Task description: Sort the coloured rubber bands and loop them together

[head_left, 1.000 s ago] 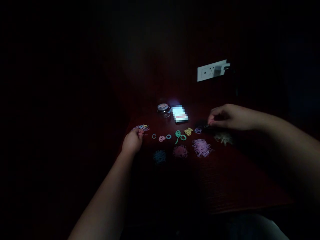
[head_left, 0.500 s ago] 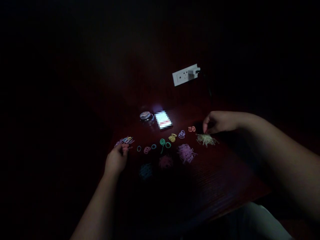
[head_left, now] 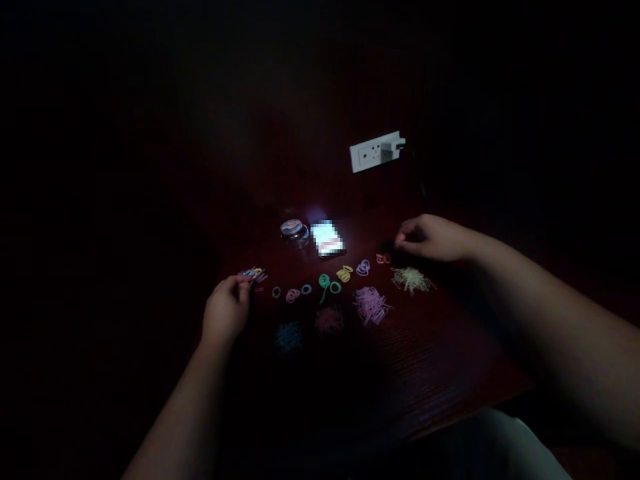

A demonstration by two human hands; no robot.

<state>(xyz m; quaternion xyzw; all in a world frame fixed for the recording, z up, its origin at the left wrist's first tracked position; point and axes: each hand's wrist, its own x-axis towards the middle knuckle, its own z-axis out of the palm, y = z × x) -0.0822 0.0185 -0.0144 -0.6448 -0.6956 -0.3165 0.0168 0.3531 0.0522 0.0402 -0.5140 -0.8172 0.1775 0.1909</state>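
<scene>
My left hand (head_left: 226, 308) is at the left, its fingers pinched together at the near side of a mixed pile of coloured clips (head_left: 259, 274); whatever they hold is too small to make out. Above and behind a pale yellow pile of what look like paper clips (head_left: 413, 280), my right hand (head_left: 436, 238) has thumb and fingers closed, tips close to the small orange rings (head_left: 383, 258). Purple clips (head_left: 371, 307), pink clips (head_left: 329, 320) and blue clips (head_left: 289, 337) lie in separate piles nearer me.
Hair-tie-like rings form a row: pink (head_left: 293, 295), blue (head_left: 307, 289), green (head_left: 325, 281), yellow (head_left: 345, 273), purple (head_left: 363, 268). Behind stand a lidded jar (head_left: 294, 231) and a lit phone (head_left: 327, 238). A white socket panel (head_left: 367, 157) holds a plug. Surroundings are dark.
My right hand has moved left and slightly up, away from the pale yellow pile toward the orange rings. My left hand has shifted slightly left and up at the mixed pile.
</scene>
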